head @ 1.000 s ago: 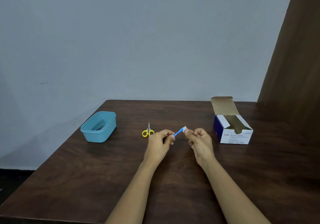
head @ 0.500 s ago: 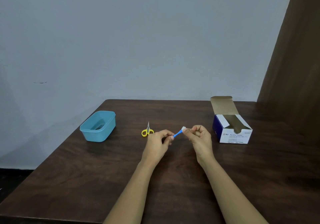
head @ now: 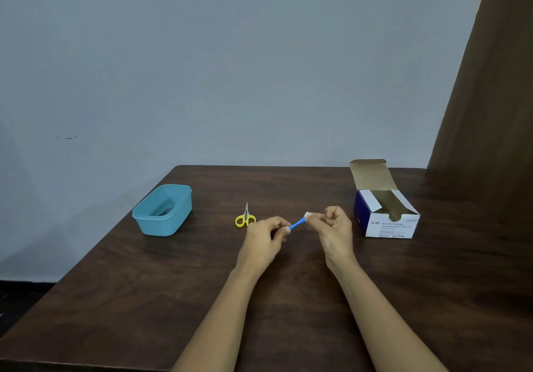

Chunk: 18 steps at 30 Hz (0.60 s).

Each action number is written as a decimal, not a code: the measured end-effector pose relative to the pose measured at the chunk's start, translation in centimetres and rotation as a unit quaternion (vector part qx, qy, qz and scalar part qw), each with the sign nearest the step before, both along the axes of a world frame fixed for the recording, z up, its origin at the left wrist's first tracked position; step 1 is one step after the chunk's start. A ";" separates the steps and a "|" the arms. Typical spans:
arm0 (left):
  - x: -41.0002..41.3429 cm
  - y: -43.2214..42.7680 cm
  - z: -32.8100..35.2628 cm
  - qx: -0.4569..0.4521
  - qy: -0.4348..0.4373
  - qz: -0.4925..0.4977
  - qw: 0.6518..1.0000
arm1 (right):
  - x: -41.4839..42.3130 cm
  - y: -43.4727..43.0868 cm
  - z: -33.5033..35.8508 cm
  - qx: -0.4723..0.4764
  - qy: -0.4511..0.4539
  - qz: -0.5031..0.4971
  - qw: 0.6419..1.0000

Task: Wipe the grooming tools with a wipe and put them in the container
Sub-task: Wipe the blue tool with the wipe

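Note:
Above the middle of the wooden table (head: 144, 299), my left hand (head: 265, 239) pinches one end of a thin blue tool (head: 297, 223). My right hand (head: 331, 227) pinches a small white wipe (head: 308, 215) round the tool's other end. Small yellow-handled scissors (head: 245, 217) lie on the table just left of my left hand. A light blue plastic container (head: 163, 210) stands at the left with a dark object inside, too dim to identify.
An open blue and white box of alcohol swabs (head: 386, 216) stands at the right, its flap raised. A grey wall runs behind the table and a brown panel (head: 490, 141) rises at the right. The table's left edge falls off to a dark floor.
Both hands have stayed at the same place over the table; the right hand's fingers have shifted slightly along the blue tool's tip with the wipe.

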State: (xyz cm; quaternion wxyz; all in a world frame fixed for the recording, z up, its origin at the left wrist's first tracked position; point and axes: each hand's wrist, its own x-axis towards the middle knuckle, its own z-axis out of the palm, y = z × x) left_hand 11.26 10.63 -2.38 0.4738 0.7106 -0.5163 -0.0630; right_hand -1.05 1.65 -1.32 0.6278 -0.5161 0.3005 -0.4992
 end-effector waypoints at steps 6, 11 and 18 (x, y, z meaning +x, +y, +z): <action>-0.6 -0.3 0.3 -0.009 0.005 -0.009 1.000 | 0.4 -0.1 -0.1 0.050 -0.043 -0.053 0.996; -1.0 -0.5 0.2 -0.005 0.023 -0.010 1.000 | 0.9 0.0 -0.2 0.074 -0.061 -0.099 0.990; -0.5 -0.2 0.1 -0.028 0.109 0.003 0.994 | -0.7 -1.2 0.5 0.151 -0.082 -0.089 0.981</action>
